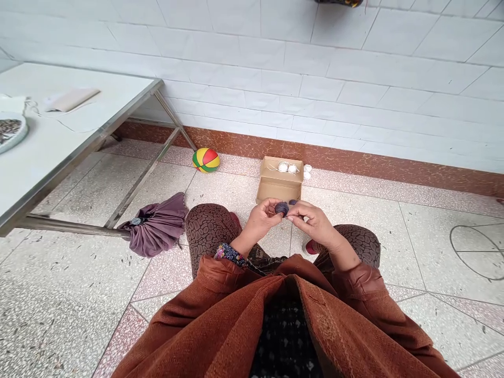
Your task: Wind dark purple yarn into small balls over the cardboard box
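Between my knees, my left hand is closed around a small dark purple-grey ball of yarn. My right hand is at the ball's right side, its thumb and fingers pinched together; what lies between them is too small to make out. Just behind the right fingertips shows another small dark piece, mostly hidden. Beyond the hands, an open cardboard box rests on the floor. Several white balls of yarn are in its lid and beside it.
At the left stands a metal-framed white table with a dish on its top. A folded purple umbrella lies by its leg, and a colourful ball sits near the wall. A wire ring lies at the right.
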Demonstrator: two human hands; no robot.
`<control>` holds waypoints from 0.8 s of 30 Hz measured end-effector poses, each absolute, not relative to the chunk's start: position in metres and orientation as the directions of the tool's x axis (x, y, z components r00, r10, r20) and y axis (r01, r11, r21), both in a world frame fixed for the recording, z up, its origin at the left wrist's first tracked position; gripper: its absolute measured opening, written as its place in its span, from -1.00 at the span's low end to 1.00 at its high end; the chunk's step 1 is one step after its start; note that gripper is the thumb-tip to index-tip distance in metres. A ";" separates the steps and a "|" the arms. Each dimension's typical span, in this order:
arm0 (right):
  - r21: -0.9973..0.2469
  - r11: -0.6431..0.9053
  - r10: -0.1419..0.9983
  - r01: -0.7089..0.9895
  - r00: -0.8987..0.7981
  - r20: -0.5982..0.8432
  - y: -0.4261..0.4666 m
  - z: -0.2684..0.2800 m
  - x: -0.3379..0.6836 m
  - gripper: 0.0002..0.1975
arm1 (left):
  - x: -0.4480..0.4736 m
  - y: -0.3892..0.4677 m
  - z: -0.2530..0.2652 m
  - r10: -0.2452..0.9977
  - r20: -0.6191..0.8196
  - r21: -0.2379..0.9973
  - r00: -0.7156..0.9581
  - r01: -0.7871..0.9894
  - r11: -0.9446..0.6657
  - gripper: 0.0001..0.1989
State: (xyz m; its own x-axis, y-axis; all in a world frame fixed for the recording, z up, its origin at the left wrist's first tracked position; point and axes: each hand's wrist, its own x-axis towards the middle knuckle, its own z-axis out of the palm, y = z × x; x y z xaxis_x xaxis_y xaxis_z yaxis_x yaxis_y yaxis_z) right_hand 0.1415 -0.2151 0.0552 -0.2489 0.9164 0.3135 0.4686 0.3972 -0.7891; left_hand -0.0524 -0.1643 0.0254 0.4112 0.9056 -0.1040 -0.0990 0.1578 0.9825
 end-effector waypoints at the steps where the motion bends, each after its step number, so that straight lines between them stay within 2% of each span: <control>1: -0.787 0.403 0.915 0.466 -0.233 0.330 -0.212 0.061 0.143 -0.75 | -0.052 -0.165 0.027 0.897 -0.089 0.986 0.434 -0.091 0.142 -0.59; 4: -0.803 0.392 0.919 0.449 -0.152 0.364 -0.198 0.065 0.147 -0.75 | -0.053 -0.167 0.032 0.839 -0.038 0.971 0.544 -0.177 0.158 -0.47; 7: -0.853 0.336 0.941 0.399 -0.094 0.326 -0.186 0.050 0.147 -0.70 | -0.055 -0.170 0.038 0.776 -0.001 0.932 0.631 -0.281 0.229 -0.35; 10: -0.905 0.247 0.968 0.347 -0.035 0.250 -0.185 0.028 0.141 -0.62 | -0.056 -0.169 0.039 0.801 -0.026 0.889 0.599 -0.353 0.293 -0.39; 13: -0.894 0.235 0.971 0.381 -0.041 0.237 -0.195 0.013 0.131 -0.61 | -0.056 -0.165 0.034 0.859 -0.066 0.864 0.508 -0.402 0.304 -0.48; 19: -0.807 0.383 0.923 0.450 -0.218 0.316 -0.220 0.027 0.123 -0.70 | -0.058 -0.159 0.026 0.934 -0.071 0.943 0.350 -0.281 0.177 -0.58; 21: -0.789 0.407 0.913 0.461 -0.225 0.339 -0.221 0.039 0.127 -0.73 | -0.059 -0.160 0.027 0.929 -0.053 0.966 0.366 -0.217 0.140 -0.59; 24: -0.780 0.416 0.909 0.467 -0.196 0.367 -0.214 0.058 0.134 -0.76 | -0.061 -0.163 0.029 0.878 -0.034 0.973 0.477 -0.185 0.138 -0.60</control>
